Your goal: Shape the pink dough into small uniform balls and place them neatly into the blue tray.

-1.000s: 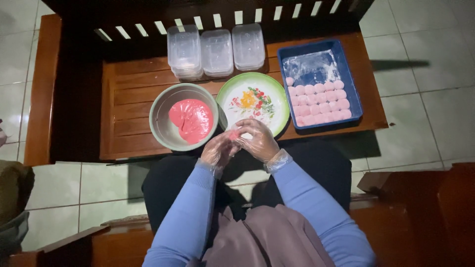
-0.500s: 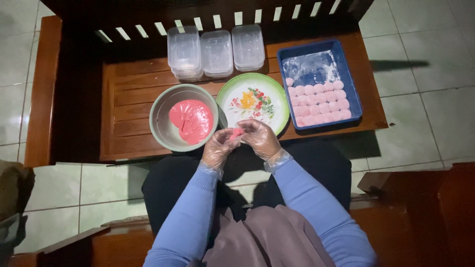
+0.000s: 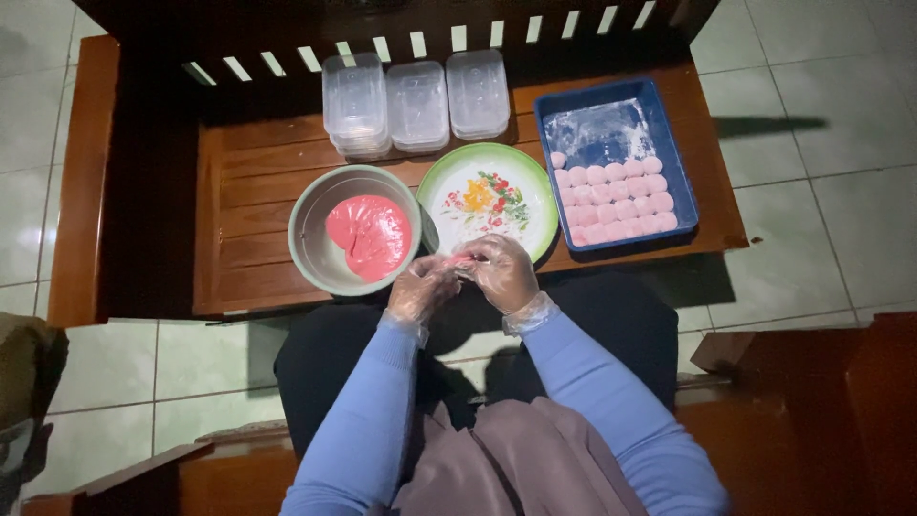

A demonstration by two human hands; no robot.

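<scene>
Dough piece (image 3: 457, 260): pinched betw both hands' fingertips, at 12 o'clock edge of hands, just below plate rim.
Look: small pink lump, mostly hidden by fingers.
L hand (image 3: 420, 290): clear glove, fingers curled closed on piece from 9 o'clock.
R hand (image 3: 501, 272): clear glove, closed on same piece from 3 o'clock.
Bowl (image 3: 325, 258): at 10 o'clock of hands, pink dough mass (image 3: 371, 234) inside.
Plate (image 3: 530, 182): floral, 12 o'clock.
Blue tray (image 3: 669, 134): at 2 o'clock, rows of pink balls (image 3: 616, 203).
Clear tubs (image 3: 415, 105): far 12 o'clock, on wood table (image 3: 248, 191).

A small pink dough piece (image 3: 459, 259), soft and partly hidden, sits pinched between the gloved left hand (image 3: 422, 290) and right hand (image 3: 503, 272), near the bench's (image 3: 258, 205) front edge.
</scene>
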